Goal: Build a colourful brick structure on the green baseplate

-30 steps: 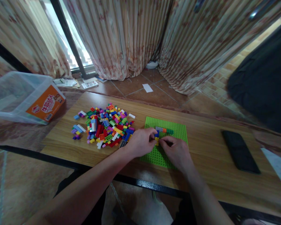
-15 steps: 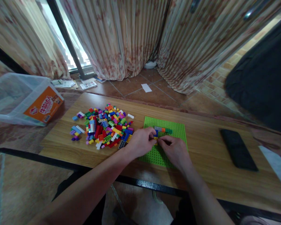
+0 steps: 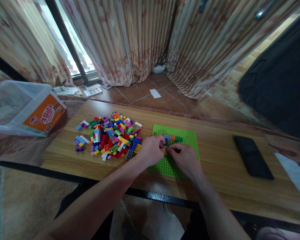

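Observation:
A green studded baseplate (image 3: 193, 141) lies on the table under both hands. On its upper part is a row of building bricks: a grey brick (image 3: 168, 137), an orange brick (image 3: 173, 138) and a dark green brick (image 3: 179, 139). A blue brick (image 3: 166, 142) sits just below the row's left end, beside the fingertips of my left hand (image 3: 152, 149). Those fingers are curled closed, hiding whatever is in them. My right hand (image 3: 185, 157) pinches at a small yellow brick (image 3: 165, 152), mostly covered, between the two hands.
Left of the baseplate, a heap of loose colourful bricks (image 3: 115, 136) spreads over the wooden table (image 3: 217, 160). A black phone (image 3: 252, 156) and a white sheet (image 3: 292, 171) lie at the right. A clear plastic bin (image 3: 20, 106) stands beyond the table's left end.
The view has shifted slightly. Both hands stay close together over the same spot on the baseplate, with hardly any movement of the fingers.

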Demonstrator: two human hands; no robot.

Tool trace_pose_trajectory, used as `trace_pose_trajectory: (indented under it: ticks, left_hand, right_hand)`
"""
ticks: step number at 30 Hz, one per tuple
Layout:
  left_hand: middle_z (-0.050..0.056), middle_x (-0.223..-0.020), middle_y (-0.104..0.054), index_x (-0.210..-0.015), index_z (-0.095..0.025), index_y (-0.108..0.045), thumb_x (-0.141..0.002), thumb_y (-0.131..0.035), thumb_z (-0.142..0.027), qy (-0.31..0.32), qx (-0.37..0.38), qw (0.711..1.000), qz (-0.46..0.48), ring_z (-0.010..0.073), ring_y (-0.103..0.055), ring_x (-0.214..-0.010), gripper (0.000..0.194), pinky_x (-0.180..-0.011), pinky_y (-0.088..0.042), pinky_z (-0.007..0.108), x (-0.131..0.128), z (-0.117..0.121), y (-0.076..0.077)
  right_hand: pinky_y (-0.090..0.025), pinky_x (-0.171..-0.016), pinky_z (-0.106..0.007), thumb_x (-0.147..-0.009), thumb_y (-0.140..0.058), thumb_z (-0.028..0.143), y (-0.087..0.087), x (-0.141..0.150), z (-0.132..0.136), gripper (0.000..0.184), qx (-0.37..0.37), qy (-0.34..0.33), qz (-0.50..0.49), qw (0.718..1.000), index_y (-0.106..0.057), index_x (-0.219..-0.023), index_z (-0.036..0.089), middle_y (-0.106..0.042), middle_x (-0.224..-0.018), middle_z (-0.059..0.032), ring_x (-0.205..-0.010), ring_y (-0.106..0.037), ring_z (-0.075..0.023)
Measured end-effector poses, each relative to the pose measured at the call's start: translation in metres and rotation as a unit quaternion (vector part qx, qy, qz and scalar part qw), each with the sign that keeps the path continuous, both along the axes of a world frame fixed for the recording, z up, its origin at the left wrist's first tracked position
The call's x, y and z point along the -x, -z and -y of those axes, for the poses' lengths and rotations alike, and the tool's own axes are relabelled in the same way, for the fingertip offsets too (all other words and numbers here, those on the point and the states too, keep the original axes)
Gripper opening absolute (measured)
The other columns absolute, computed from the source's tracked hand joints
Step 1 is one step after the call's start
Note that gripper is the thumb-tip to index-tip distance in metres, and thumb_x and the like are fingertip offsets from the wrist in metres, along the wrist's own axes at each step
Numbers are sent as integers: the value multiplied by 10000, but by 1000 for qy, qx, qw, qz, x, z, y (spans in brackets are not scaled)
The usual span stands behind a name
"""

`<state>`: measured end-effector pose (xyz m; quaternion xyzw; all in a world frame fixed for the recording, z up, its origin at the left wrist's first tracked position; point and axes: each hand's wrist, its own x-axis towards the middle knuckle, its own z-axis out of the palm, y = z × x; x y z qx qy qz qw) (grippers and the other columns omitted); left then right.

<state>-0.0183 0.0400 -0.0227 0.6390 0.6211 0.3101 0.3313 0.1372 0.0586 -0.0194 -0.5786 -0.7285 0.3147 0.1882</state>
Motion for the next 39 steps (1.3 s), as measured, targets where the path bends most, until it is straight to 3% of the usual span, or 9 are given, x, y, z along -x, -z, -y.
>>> trace_pose_trajectory:
  ticks: [18,24,28,34,39]
  left_hand:
    - [27,-782,-712,-834,-165,-663,-750,-656,-148,12,24,999,-37,175,-651,-735,86,-665,-486,273,-1,-1,-4]
    - [16,-778,-709,-848,-158,-650,-778,-618,-115,43,24,999,9,159,-658,-742,89,-699,-509,266,9,-5,-8]
    - [28,-832,-715,-870,-160,-653,-844,-526,-101,38,-19,999,13,156,-663,-779,142,-742,-521,274,13,0,-8]
    - [126,-1163,-670,-1101,-117,-650,-932,-499,-218,11,-172,973,-156,249,-597,-1092,248,-985,-472,407,-8,31,6]
    - [202,-1397,-537,-1340,-34,-518,-915,-548,-404,32,-164,947,-276,329,-521,-1227,564,-1040,-427,470,-30,48,19]
  right_hand:
    - [-445,-660,-301,-805,-581,373,1,-6,-3,243,14,-16,-60,998,-756,-733,222,-754,-742,-17,-693,-664,-191]
    - [-488,-663,-301,-787,-621,402,7,-14,-12,256,-72,136,-174,973,-744,-740,183,-744,-729,-41,-684,-660,-187]
    - [-484,-601,-287,-776,-635,406,6,-20,-18,267,-110,207,-203,951,-743,-745,163,-716,-678,-40,-625,-635,-171]
    - [-462,-550,-267,-763,-640,393,3,-23,-20,259,-122,228,-218,941,-741,-740,156,-691,-641,-32,-589,-610,-154]
    - [-488,-594,-290,-780,-627,401,2,-21,-17,266,-128,206,-191,951,-748,-749,166,-709,-665,-39,-605,-629,-167]
